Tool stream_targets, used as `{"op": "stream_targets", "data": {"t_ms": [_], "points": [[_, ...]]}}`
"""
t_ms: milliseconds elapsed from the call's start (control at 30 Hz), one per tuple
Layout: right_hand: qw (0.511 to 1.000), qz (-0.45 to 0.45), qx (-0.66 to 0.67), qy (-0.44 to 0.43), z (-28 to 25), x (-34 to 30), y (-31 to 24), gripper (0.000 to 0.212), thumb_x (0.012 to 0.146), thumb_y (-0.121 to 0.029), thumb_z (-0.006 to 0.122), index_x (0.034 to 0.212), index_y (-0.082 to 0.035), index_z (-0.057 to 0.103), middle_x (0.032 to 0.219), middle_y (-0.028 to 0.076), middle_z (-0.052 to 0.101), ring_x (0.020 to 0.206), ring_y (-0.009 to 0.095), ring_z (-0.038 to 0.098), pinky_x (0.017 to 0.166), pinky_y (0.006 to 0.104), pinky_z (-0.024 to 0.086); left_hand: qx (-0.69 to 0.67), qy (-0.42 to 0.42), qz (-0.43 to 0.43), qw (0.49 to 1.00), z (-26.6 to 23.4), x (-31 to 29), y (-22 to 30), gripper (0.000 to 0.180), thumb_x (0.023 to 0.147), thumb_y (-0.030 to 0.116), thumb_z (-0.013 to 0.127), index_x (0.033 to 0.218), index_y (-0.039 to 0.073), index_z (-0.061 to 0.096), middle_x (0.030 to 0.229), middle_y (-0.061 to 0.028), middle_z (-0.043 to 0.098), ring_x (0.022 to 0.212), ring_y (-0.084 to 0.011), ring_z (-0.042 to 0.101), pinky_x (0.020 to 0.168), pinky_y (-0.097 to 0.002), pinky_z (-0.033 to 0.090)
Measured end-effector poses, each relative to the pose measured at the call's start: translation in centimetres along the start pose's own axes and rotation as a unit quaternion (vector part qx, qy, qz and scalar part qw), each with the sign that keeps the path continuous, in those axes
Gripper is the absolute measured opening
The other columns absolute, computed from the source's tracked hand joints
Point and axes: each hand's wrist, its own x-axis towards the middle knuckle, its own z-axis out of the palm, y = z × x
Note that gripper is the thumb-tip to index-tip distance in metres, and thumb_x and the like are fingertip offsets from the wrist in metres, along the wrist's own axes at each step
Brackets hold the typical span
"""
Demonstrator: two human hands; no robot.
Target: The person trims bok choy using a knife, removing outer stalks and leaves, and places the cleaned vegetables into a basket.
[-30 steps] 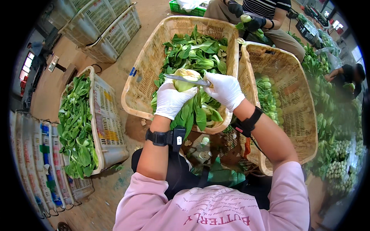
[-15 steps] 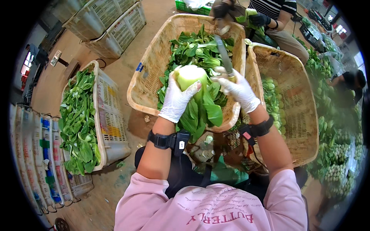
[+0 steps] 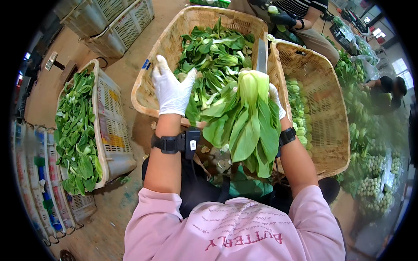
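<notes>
A large head of bok choy (image 3: 250,93), pale base up and green leaves hanging down, is in my white-gloved right hand (image 3: 276,101). That hand is closed at its right side, its fingers mostly hidden behind the stalks. A knife (image 3: 261,55) points upward just above the bok choy; its handle is hidden, and it appears to be in the same hand. My gloved left hand (image 3: 170,89) is open, fingers apart, above the left side of a yellowish plastic crate (image 3: 146,89). Loose bok choy leaves (image 3: 213,54) lie in that crate.
A second crate (image 3: 324,104) at right holds rows of trimmed bok choy (image 3: 298,113). On the left stands a crate of leaves (image 3: 78,130), with stacked crates (image 3: 117,32) behind it. A co-worker in dark gloves (image 3: 283,19) sits at the far right. Bok choy piles (image 3: 374,165) lie rightmost.
The bok choy has passed from my left hand to my right and now hangs further right. My left hand has let go and moved left. The knife has swung more upright.
</notes>
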Motion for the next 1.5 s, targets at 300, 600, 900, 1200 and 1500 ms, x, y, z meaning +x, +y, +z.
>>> {"op": "stream_targets", "data": {"t_ms": [300,600,900,1200,1500], "points": [[0.923,-0.169,-0.330,0.102,4.7,-0.2,0.1,0.051,0.080,-0.010,0.069,0.127,-0.002,0.048,0.118,0.007,0.057,0.107,0.015,0.054,0.094,0.0299,0.043,-0.357,-0.321,0.041,0.877,-1.8,-2.5,6.3,0.064,0.072,0.013,0.071,0.132,0.012,0.048,0.111,-0.0098,0.058,0.089,-0.0137,0.055,0.078,-0.0264,0.047],[0.966,-0.033,-0.253,0.036,-3.0,-2.5,-1.1,0.065,0.080,-0.032,0.068,0.129,0.003,0.043,0.121,0.009,0.055,0.107,0.014,0.053,0.094,0.0290,0.042,-0.410,-0.378,-0.108,0.823,-4.0,1.0,3.3,0.055,0.077,0.000,0.059,0.130,0.008,0.049,0.114,-0.0079,0.060,0.095,-0.0155,0.058,0.083,-0.0269,0.048],[0.951,-0.106,-0.291,-0.025,4.6,-4.5,-2.8,0.095,0.057,-0.027,0.085,0.135,-0.001,0.039,0.133,0.010,0.047,0.124,0.020,0.044,0.105,0.0352,0.033,-0.403,-0.379,0.143,0.820,-3.2,-2.1,6.9,0.081,0.061,0.022,0.082,0.131,0.005,0.046,0.134,-0.0143,0.047,0.128,-0.0288,0.040,0.111,-0.0384,0.024],[0.896,-0.269,-0.288,0.206,6.6,-6.3,-2.8,0.044,0.085,-0.025,0.067,0.121,-0.003,0.054,0.094,0.004,0.065,0.060,0.005,0.051,0.055,0.0169,0.042,-0.173,-0.034,0.230,0.957,-2.7,-3.8,8.8,0.062,0.055,0.031,0.077,0.115,0.035,0.063,0.146,-0.0046,0.031,0.133,-0.0341,0.026,0.103,-0.0510,0.026],[0.980,-0.075,0.023,0.183,4.6,-7.4,1.5,0.053,0.090,-0.044,0.057,0.125,-0.006,0.048,0.100,0.004,0.063,0.071,0.008,0.058,0.049,0.0185,0.045,-0.132,-0.098,0.128,0.978,-4.0,-3.7,10.1,0.105,0.049,0.012,0.080,0.141,0.037,0.036,0.151,-0.0154,0.018,0.137,-0.0398,0.018,0.105,-0.0542,0.023]]}}
